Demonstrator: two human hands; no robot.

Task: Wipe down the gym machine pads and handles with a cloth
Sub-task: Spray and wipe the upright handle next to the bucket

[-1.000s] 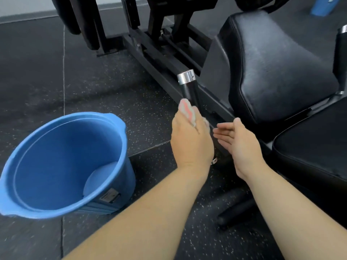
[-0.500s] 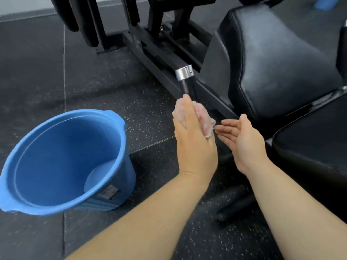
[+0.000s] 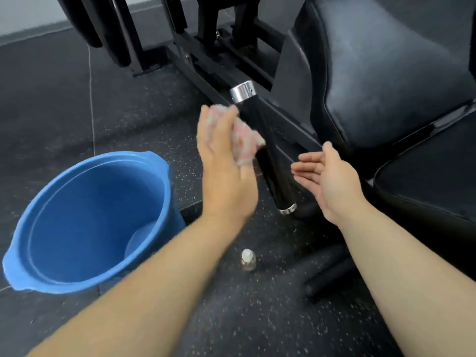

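My left grip (image 3: 226,161) clutches the pink-and-white cloth (image 3: 246,141) against the machine's black handle (image 3: 277,181), mid-wipe I judge, while my right grip (image 3: 328,181) hangs released just beside it, so next I should wrap the cloth round and stroke toward the chrome cap (image 3: 242,92).

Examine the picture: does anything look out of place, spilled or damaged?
Nothing looks spilled or damaged. One small white-capped bottle stands loose on the floor just right of the blue bucket, where a foot might knock it.
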